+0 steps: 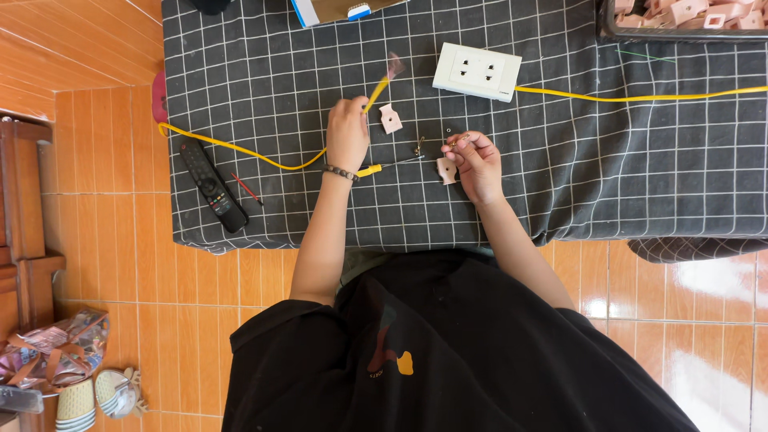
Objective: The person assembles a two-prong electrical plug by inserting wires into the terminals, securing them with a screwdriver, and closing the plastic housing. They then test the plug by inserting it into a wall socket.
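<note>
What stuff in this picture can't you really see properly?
Head view only:
- Tool tip in the left hand: blurred.
- Small metal part in the right hand: too tiny, fingers cover it.
- Bin of pink pieces: cut off by the top edge.
- Box: cut off by the top edge.
- Yellow cable: runs off the right edge.

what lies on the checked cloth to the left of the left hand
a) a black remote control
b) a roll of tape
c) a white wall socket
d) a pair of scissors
a: a black remote control lies on the dark checked cloth left of the left hand, beside the yellow cable; the white socket plate sits to the right instead.
</note>
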